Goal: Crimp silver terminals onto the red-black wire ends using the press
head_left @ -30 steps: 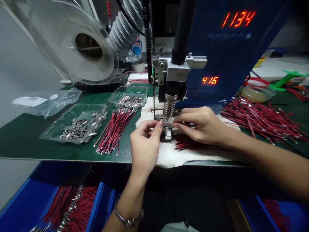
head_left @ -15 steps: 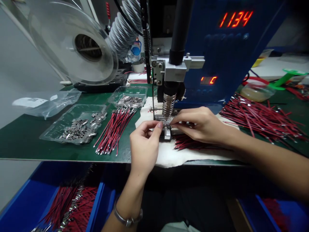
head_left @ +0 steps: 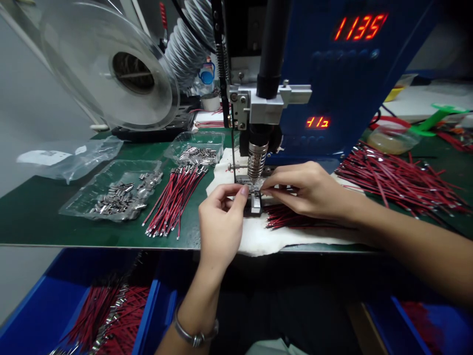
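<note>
My left hand (head_left: 223,217) is pinched closed at the left side of a small metal fixture (head_left: 255,203); whatever lies between its fingertips is too small to make out. From the right, my right hand (head_left: 306,190) pinches a thin dark wire at the same fixture, the fingertips of both hands only a little apart. Right above them is the machine's spring-wrapped tip (head_left: 257,160). Beneath my right hand, a bundle of red and black wires (head_left: 284,218) lies on a white cloth (head_left: 264,241).
Left of the hands lie a sorted wire bundle (head_left: 175,199) and clear trays of small metal parts (head_left: 114,199). A loose wire heap (head_left: 399,180) is at right, beside the blue machine housing (head_left: 332,74). Below the table edge, a blue bin (head_left: 48,305) holds more wires.
The machine's upper red display has gone from 1134 to 1135, and the lower display's figures differ. Both hands stay at the fixture in nearly the same pose.
</note>
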`<state>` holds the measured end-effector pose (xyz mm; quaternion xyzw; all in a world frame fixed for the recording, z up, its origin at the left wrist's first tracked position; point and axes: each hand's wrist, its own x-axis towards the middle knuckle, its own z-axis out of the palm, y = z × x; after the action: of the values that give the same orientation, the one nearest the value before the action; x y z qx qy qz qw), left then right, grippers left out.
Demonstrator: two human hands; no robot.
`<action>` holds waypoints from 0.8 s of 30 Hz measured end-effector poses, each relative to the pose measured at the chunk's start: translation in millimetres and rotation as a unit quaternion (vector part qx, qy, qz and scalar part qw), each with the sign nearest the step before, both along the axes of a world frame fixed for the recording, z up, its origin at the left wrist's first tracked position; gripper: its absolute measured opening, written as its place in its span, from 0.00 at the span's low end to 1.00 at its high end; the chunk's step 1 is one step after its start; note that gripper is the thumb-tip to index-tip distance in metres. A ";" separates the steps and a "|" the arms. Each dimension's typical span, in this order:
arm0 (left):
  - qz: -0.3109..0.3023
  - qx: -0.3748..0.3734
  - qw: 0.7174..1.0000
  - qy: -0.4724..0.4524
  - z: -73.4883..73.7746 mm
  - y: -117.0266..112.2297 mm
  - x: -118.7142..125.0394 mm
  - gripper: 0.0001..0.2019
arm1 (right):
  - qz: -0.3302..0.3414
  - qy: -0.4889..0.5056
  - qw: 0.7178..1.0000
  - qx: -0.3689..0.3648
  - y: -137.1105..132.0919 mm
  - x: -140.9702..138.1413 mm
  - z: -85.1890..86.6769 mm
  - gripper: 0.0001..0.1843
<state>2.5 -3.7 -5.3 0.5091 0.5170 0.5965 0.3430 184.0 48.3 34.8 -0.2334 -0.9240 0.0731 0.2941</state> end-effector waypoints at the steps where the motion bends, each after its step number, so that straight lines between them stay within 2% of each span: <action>1: 0.001 0.001 1.000 0.001 0.2 -0.2 0.2 0.09 | 0.000 -0.001 1.000 0.001 0.1 0.1 0.1 0.08; 24: 0.018 0.005 1.000 -0.007 4.6 -0.8 -0.2 0.11 | -0.011 0.001 1.000 0.000 -1.8 -1.3 0.1 0.07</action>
<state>2.3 -4.5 -0.6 0.4977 0.5205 0.6085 0.3332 182.6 46.4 34.9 -0.2436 -0.9211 0.0697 0.2955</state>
